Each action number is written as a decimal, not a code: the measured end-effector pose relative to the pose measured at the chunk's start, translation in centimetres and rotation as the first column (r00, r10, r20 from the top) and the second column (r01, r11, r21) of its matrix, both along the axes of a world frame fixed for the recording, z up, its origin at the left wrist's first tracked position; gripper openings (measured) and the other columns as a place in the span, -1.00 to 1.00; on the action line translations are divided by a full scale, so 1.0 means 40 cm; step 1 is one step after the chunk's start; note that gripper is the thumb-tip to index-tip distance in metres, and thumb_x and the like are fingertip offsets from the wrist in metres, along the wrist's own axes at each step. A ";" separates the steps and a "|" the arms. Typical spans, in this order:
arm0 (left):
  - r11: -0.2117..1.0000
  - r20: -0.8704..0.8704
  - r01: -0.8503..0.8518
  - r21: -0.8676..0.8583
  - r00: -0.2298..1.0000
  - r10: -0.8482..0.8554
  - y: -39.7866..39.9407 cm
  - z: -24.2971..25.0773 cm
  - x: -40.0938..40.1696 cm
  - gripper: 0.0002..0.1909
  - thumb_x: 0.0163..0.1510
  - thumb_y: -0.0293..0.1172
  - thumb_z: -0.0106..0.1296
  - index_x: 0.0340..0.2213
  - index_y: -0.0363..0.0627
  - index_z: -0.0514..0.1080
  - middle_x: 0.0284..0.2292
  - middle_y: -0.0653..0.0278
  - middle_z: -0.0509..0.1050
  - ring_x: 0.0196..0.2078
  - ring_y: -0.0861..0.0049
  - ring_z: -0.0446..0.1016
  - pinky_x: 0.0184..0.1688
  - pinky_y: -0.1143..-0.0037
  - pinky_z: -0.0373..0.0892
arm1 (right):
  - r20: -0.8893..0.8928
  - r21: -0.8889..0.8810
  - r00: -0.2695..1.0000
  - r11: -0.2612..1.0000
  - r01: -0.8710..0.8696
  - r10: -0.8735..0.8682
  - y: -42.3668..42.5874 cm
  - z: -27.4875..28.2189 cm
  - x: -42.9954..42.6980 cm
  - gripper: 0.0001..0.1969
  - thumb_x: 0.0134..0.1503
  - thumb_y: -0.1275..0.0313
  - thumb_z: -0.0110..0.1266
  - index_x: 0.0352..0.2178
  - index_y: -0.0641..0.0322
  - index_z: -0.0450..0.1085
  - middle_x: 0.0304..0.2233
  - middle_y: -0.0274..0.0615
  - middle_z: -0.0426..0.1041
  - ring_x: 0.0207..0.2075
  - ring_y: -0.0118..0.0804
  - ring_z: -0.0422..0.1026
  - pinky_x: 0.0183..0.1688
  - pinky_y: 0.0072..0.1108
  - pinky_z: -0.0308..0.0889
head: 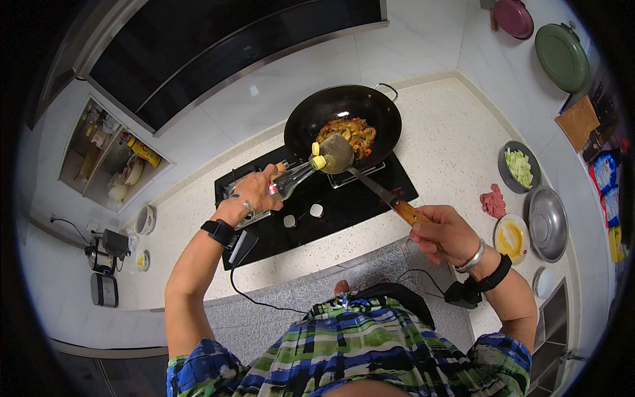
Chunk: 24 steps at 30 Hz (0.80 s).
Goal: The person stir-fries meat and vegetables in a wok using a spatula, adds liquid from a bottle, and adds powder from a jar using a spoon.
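My left hand (257,191) grips a clear glass bottle (292,182) that is tilted, its yellow-capped neck pointing at the bowl of a wok spatula (337,154). The flip cap stands open over the metal. Around the spatula's wooden handle the fingers of my right hand (444,233) are closed. The spatula's bowl is held over the near side of a black wok (306,119), where cooked, sauce-coated food pieces (359,134) lie at the bottom. Whether liquid is flowing cannot be told. The wok sits on the black glass gas hob (263,243).
Two hob knobs (316,211) lie below the bottle. To the right are a bowl of cut green vegetable (519,168), a pink cloth (493,201), a yellow-smeared plate (500,238) and a metal basin (547,223). A range hood (278,59) hangs above the hob.
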State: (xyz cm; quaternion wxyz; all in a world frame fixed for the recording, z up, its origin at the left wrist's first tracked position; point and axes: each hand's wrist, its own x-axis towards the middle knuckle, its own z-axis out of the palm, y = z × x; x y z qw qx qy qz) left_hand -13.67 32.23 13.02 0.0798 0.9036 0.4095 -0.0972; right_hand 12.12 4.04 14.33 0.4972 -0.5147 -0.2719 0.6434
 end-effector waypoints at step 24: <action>0.945 0.674 -0.124 -0.303 0.672 0.305 -0.163 -0.119 -0.162 -0.22 -0.46 -0.23 0.22 -0.15 -0.20 0.16 -0.27 0.00 0.36 -0.20 0.25 0.37 -0.13 0.46 0.27 | 0.119 -0.012 0.982 0.989 0.149 -0.146 0.123 -0.033 0.097 -0.92 0.00 0.54 -0.10 -0.49 0.39 0.26 -0.67 -0.32 0.26 -0.77 -0.59 0.17 -0.80 -0.70 0.13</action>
